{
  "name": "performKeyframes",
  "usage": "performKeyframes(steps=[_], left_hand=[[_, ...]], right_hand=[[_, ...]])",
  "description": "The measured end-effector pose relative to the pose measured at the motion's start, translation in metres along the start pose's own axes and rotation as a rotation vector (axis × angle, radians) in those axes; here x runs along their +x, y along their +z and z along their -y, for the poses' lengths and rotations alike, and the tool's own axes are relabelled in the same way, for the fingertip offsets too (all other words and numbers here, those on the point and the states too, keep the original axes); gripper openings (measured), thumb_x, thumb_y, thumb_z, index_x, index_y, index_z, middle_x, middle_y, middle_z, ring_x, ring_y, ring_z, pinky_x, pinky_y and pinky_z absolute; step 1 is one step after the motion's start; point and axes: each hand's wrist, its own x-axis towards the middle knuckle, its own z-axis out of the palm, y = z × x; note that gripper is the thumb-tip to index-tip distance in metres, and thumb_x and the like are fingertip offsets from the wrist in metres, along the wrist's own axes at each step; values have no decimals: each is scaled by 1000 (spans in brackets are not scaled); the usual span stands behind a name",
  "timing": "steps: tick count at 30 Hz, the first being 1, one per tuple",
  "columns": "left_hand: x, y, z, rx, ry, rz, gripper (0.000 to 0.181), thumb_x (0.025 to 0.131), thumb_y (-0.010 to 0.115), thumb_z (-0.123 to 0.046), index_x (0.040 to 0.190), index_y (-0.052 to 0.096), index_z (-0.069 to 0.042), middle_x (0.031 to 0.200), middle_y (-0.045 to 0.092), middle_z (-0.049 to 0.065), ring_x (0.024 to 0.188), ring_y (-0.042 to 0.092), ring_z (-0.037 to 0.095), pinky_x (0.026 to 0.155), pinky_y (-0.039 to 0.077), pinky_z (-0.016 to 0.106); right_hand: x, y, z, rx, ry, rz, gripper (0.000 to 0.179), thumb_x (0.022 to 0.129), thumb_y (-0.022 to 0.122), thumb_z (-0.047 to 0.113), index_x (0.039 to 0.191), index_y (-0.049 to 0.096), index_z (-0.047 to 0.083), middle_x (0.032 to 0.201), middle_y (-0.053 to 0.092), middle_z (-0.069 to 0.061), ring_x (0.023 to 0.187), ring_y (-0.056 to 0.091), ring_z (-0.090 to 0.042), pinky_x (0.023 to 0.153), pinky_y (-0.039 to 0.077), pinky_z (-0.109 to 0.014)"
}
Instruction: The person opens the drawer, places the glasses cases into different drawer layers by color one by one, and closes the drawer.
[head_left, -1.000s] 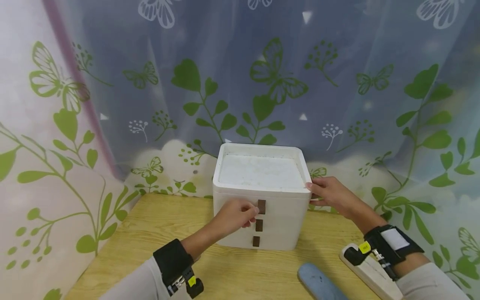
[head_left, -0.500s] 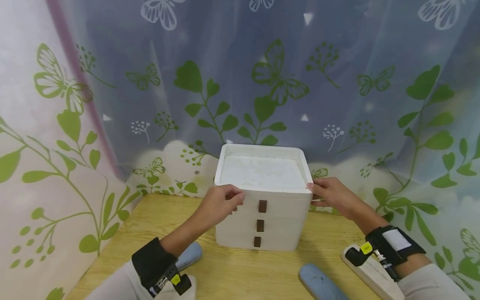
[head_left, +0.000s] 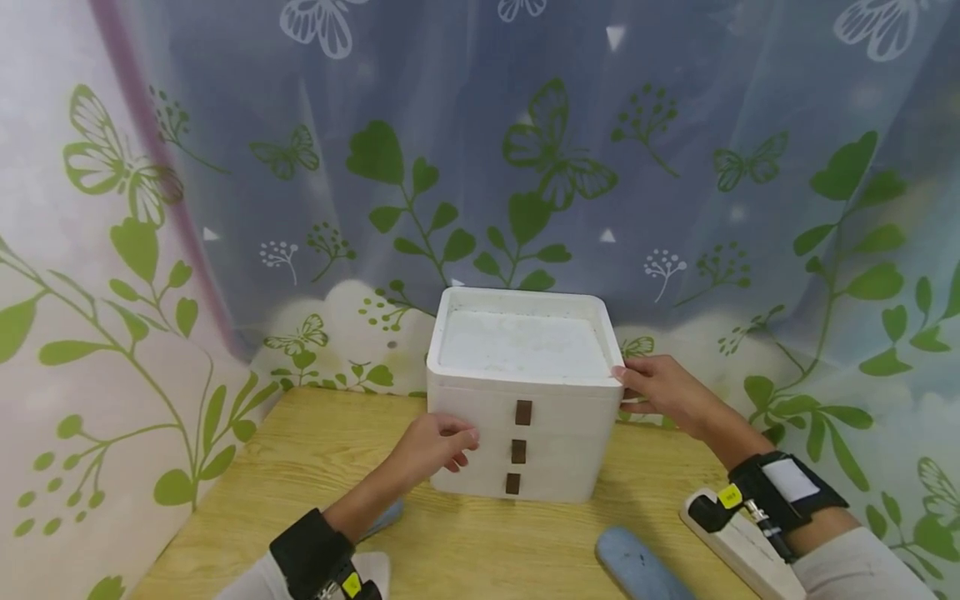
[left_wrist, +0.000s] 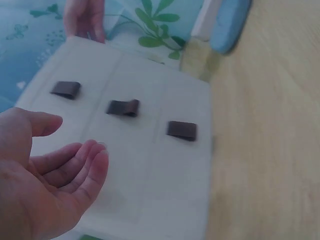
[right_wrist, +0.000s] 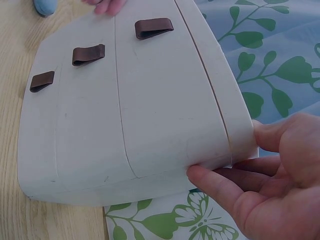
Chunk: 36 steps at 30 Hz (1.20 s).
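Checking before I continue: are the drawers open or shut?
Shut: in the right wrist view, all three drawers sit flush, none jutting out.

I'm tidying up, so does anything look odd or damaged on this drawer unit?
The recessed top of the white drawer unit looks speckled, as if dirty. The middle brown pull tab also looks creased, unlike its neighbours.

A black right wristband (head_left: 756, 475) bears a white rectangular patch (head_left: 790, 481). Just beside this wristband, a silvery metal joint (head_left: 759, 512) carries a rounded black camera housing (head_left: 703, 510) with a yellow label (head_left: 729, 497). A pale grey right sleeve (head_left: 851, 567) adjoins the wristband; well apart from it, a black left wristband (head_left: 311, 550) adjoins a matching left sleeve (head_left: 258, 583).
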Motion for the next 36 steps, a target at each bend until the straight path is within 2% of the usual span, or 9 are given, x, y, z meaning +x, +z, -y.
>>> performKeyframes(steps=[6,13,17,25,32,36], left_hand=[[5,14,20,-77,4,86,30,100,67,-22,113,76,4,106,77,16,76,72,18,72,64,36],[11,35,27,-135,-3,153,36,100,67,-25,119,75,4,112,77,18,78,74,20,74,64,37],[13,48,27,-176,-12,150,36,99,69,-25,118,75,5,110,77,20,75,73,18,72,64,36],[16,65,24,-212,-49,86,42,99,69,-34,106,76,6,95,77,19,66,67,12,67,63,34],[16,71,20,-235,-55,70,46,102,66,-36,93,73,9,76,71,9,59,64,11,63,62,34],[16,74,19,-246,-48,89,44,104,64,-30,90,70,11,70,65,3,56,63,11,61,62,34]], right_hand=[[0,1,1,-2,9,-8,62,113,44,30,158,30,-10,151,48,-36,137,55,-47,110,50,-51],[1,0,0,7,7,-8,61,113,45,30,157,32,-11,149,50,-36,136,57,-45,109,52,-49],[1,-1,0,2,10,-8,62,113,46,31,157,33,-11,148,51,-35,135,58,-44,108,53,-48],[2,-2,3,8,5,-16,59,113,45,28,155,35,-11,147,52,-36,134,59,-43,107,54,-46],[1,-1,3,12,-1,-9,59,113,45,28,156,34,-11,147,52,-35,134,59,-43,107,54,-45],[1,0,3,11,11,-5,60,113,45,28,157,32,-11,149,50,-35,135,58,-43,108,53,-47]])
